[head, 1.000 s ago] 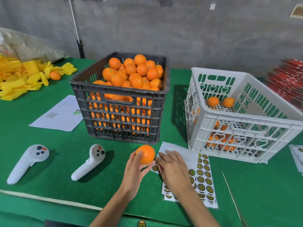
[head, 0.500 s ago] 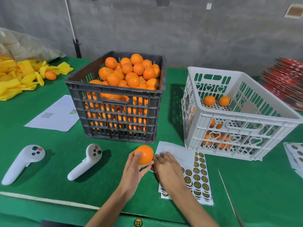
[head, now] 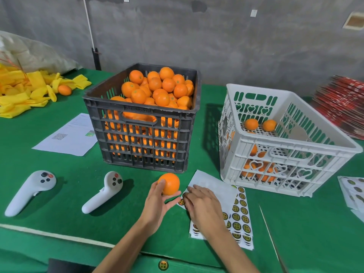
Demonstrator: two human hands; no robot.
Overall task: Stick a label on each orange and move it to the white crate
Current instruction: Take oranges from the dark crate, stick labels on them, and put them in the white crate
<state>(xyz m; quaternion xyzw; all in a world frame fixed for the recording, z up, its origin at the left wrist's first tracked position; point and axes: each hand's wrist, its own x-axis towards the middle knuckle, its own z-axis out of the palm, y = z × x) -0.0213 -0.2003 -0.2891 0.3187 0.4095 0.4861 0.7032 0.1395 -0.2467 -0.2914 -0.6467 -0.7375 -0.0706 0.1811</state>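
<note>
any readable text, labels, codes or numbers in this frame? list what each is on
No text reads clearly.
Round stickers on the label sheet: characters too small to read.
Paper sheet: QR code and printed lines, blurred.
Black crate rim: embossed lettering, illegible.
Round sticker on the table edge: characters blurred.
Controllers: buttons only, no text.
</note>
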